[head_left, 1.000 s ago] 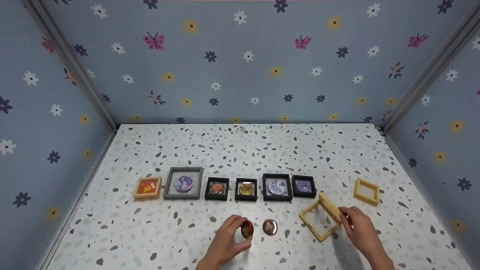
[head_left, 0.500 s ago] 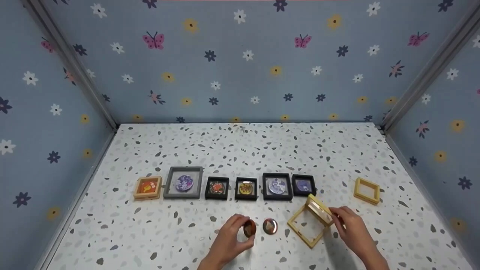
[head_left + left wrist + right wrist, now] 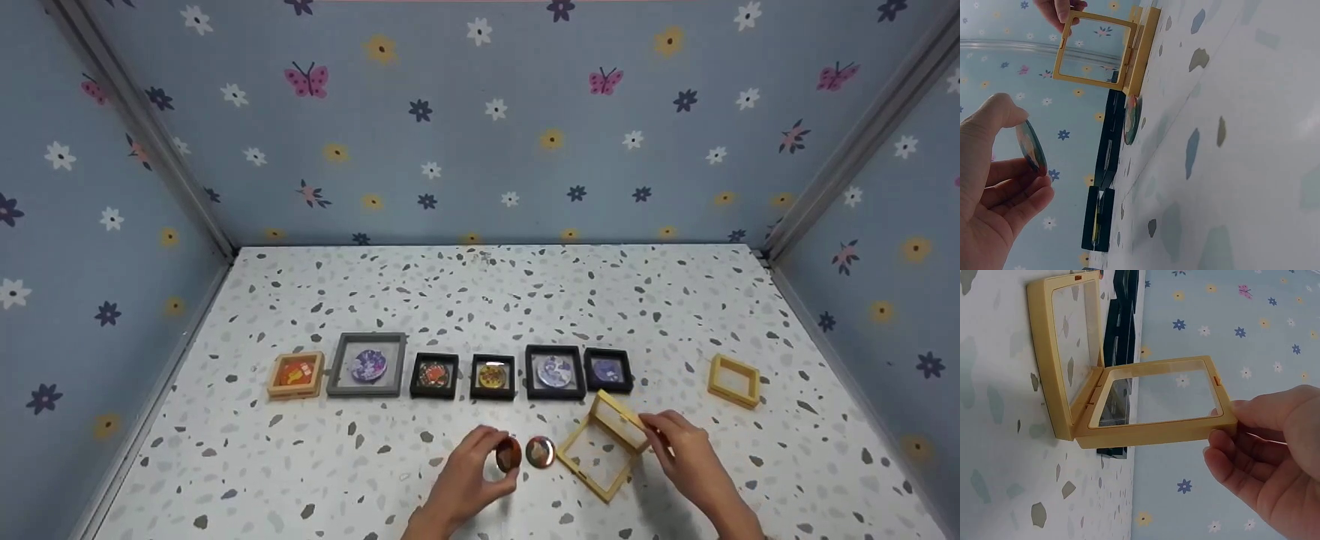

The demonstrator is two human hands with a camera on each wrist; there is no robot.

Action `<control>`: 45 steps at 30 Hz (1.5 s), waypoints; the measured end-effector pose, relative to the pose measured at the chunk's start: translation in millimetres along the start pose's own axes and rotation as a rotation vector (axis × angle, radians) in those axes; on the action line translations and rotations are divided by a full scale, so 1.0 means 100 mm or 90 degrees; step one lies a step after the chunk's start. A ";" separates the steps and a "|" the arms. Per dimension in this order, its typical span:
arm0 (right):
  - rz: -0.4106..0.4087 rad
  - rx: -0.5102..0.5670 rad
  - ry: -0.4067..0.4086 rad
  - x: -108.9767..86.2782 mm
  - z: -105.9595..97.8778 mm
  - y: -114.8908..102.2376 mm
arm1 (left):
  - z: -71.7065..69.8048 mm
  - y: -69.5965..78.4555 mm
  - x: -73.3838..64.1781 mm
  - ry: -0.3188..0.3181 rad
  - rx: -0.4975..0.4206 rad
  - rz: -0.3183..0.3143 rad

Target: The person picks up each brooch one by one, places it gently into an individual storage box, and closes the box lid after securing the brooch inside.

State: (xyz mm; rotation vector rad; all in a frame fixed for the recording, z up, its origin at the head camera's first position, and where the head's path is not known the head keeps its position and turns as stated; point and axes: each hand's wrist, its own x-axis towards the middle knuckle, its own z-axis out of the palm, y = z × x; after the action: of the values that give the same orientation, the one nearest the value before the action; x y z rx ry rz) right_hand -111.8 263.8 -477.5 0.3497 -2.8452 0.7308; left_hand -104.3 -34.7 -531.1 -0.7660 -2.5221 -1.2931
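Observation:
Between its thumb and fingertips my left hand point(image 3: 465, 476) pinches a round, glossy pin badge point(image 3: 508, 454), held up on edge above the table. A second round badge point(image 3: 540, 452) lies flat just right of it. My right hand point(image 3: 686, 459) grips the raised half of a yellow hinged display frame point(image 3: 585, 477) by its outer edge, thumb on one face and fingers on the other. The frame's other half rests on the table, and clear film point(image 3: 1162, 396) spans the raised half. In the left wrist view the held badge point(image 3: 1031, 146) shows nearly edge-on.
Behind the hands runs a row of frames with round badges inside: a light-wood one point(image 3: 295, 375), a grey one point(image 3: 366, 366) and several black ones point(image 3: 555, 372). A small yellow frame point(image 3: 733, 381) without a badge sits at the right. Patterned walls point(image 3: 480, 165) enclose the speckled table point(image 3: 480, 300).
My right hand has slid the open yellow frame leftward and slightly nearer to me, toward the badges. My left hand, with its badge, has shifted a little to the right.

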 end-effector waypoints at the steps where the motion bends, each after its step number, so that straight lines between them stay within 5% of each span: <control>1: -0.007 -0.001 0.004 0.00 0.01 -0.01 | 0.01 0.00 0.01 0.000 -0.004 0.004; 13: -0.006 0.031 0.002 0.05 0.06 0.00 | 0.13 0.04 0.10 -0.014 -0.010 0.012; 21: -0.040 0.048 0.065 0.05 0.10 0.06 | 0.25 0.05 0.15 -0.038 -0.024 0.025; 32: -0.046 0.016 0.085 0.06 0.13 0.09 | 0.39 0.07 0.28 -0.079 0.025 0.053; 38: -0.074 0.021 0.106 0.04 0.14 0.11 | 0.48 0.09 0.40 -0.095 0.067 0.100; 45: -0.050 0.025 0.089 0.05 0.13 0.11 | 0.63 0.14 0.51 -0.138 0.135 0.104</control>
State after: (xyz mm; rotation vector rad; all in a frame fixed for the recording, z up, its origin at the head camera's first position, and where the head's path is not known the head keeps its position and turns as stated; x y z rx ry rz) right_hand -120.9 266.0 -492.8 0.3969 -2.6731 0.7658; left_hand -136.4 40.6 -538.5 -1.0871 -2.6386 -0.9176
